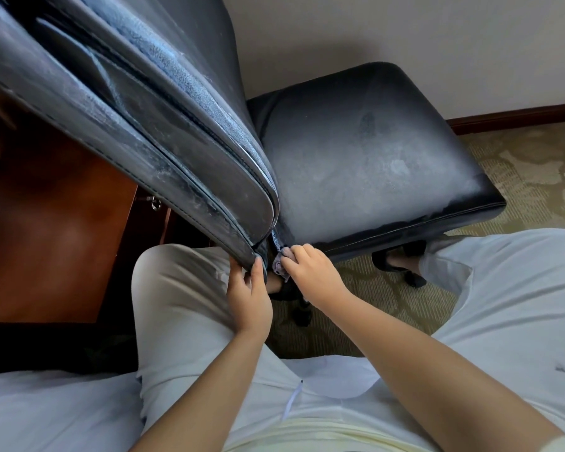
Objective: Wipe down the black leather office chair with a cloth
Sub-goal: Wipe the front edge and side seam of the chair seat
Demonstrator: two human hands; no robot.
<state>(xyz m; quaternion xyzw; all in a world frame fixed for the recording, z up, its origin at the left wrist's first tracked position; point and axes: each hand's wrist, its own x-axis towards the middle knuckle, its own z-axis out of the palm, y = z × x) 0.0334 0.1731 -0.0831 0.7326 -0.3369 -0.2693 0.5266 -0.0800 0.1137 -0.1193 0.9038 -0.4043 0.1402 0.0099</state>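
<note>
The black leather office chair fills the upper view, its backrest (118,102) slanting from top left down to the centre and its dusty seat (366,158) to the right. My left hand (248,295) grips the backrest's lower corner, thumb up along its edge. Beside it, my right hand (310,272) holds a small pale purple cloth (281,262), pushed into the gap where backrest and seat meet. Most of the cloth is hidden under my fingers.
A reddish wooden desk (56,243) with a drawer handle stands at the left, close behind the backrest. Patterned carpet (529,177) lies at the right, with a white wall and a dark baseboard (516,117) behind. My knees in pale trousers flank the chair base (299,308).
</note>
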